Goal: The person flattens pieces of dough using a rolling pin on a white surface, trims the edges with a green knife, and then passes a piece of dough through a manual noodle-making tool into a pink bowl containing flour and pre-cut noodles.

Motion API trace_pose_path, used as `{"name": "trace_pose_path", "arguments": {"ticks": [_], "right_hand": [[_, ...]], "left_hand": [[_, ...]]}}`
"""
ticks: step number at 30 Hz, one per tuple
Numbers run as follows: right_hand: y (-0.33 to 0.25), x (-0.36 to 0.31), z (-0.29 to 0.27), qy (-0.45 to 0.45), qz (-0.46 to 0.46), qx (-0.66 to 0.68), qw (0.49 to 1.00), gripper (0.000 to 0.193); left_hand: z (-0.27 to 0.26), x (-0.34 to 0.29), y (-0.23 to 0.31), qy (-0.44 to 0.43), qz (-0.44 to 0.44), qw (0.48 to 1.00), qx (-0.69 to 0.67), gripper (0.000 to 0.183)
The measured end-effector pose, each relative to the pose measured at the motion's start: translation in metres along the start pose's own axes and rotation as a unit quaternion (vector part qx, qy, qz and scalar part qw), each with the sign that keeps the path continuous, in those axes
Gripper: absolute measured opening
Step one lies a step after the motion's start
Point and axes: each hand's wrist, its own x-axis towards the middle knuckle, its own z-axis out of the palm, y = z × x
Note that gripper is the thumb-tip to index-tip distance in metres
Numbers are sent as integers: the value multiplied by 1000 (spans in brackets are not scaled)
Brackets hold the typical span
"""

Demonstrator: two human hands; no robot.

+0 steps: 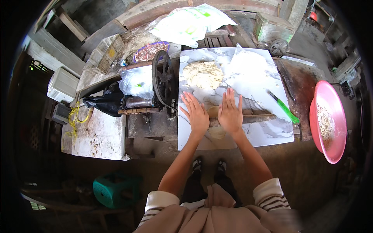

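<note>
Both palms press down on a wooden rolling pin (258,118) that lies across a white-and-grey marble-patterned board (268,136). My left hand (197,117) rests on the pin's left part, its fingers stretched forward and spread. Close beside it, my right hand (231,112) also lies flat on the pin with straight fingers. Beneath the pin is a small flattened piece of pale dough (217,133), partly hidden by pin and hands. Beyond my fingertips sits a larger layered mass of dough (204,75). A knife with a green handle (286,111) lies toward the board's right edge.
White powder with clear plastic (250,64) is at the board's far right. A hand-wheel machine (163,77) stands left of the board. To the right is a pink basin (342,128) holding small pale pieces. A green stool (107,192) stands on the floor at lower left.
</note>
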Motion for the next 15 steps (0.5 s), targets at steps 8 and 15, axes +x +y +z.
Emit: {"name": "trace_pose_path", "arguments": {"ticks": [8, 15], "right_hand": [[-9, -64, -38, -27, -8, 106, 994, 48], [-1, 4, -1, 14, -9, 3, 1000, 46]], "left_hand": [[-29, -72, 11, -66, 39, 997, 18, 65], [1, 4, 5, -13, 19, 999, 43, 62]]}}
